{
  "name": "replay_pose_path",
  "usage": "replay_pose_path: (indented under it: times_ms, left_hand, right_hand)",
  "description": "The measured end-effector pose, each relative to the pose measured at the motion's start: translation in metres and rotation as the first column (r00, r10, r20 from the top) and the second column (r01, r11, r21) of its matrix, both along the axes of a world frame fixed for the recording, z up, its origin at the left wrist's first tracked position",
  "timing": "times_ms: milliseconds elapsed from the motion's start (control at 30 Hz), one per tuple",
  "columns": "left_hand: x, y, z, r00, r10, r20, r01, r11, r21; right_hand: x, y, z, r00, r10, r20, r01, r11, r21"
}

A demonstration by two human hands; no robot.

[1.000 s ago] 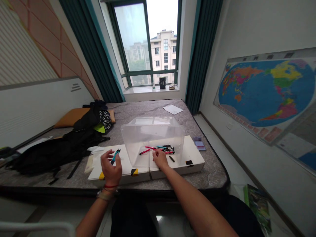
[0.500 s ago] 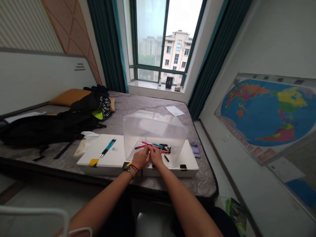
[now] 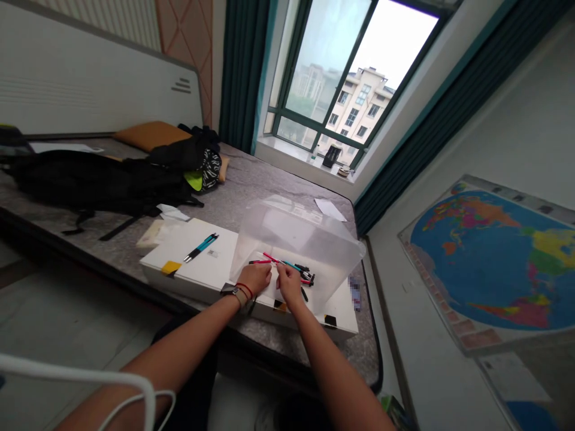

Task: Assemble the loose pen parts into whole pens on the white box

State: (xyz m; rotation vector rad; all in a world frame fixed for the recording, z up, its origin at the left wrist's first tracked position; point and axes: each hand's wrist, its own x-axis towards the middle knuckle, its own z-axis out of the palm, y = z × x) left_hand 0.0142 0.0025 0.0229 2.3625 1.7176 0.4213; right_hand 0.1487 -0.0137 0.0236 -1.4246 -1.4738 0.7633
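Note:
My left hand [image 3: 254, 278], with a watch and bands at its wrist, is closed at the mouth of a clear plastic bin [image 3: 299, 224] tipped on its side. Just right of it, with a small gap between, my right hand [image 3: 288, 282] has its fingers pinched. Whatever either hand holds is too small or hidden to name. Red, black and teal pen parts [image 3: 305, 274] lie in a loose pile inside the bin, beyond my fingers. A small black piece [image 3: 304, 294] rests beside my right wrist. Two blue-and-black pens [image 3: 200, 248] lie side by side further left on the white box [image 3: 220, 263].
The white box sits at the front edge of a grey mattress [image 3: 265, 179]. Black bags and clothes [image 3: 103, 179] are heaped at left, and a sheet of paper [image 3: 330, 209] lies behind the bin. A white metal rail [image 3: 81, 374] crosses the lower left.
My view has tilted and turned to the left. My hands, which were touching, have drawn slightly apart. The two blue pens remain in place on the box.

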Motion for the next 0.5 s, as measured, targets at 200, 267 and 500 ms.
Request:
replay_pose_path:
  times_ms: [200, 267, 500]
  left_hand:
    - [-0.001, 0.003, 0.0, 1.0, -0.001, -0.002, 0.001, 1.0, -0.009]
    - [-0.002, 0.003, -0.001, 1.0, -0.004, 0.01, 0.004, 1.0, -0.014]
    - [-0.004, 0.002, -0.001, 1.0, 0.004, 0.023, -0.004, 1.0, -0.016]
  right_hand:
    - [0.015, 0.04, 0.061, 0.977, -0.057, 0.206, 0.066, 0.997, -0.036]
    - [0.019, 0.05, 0.079, 0.923, 0.035, 0.384, -0.001, 0.996, -0.089]
    - [0.028, 0.067, 0.1, 0.381, 0.514, 0.769, 0.124, 0.795, -0.593]
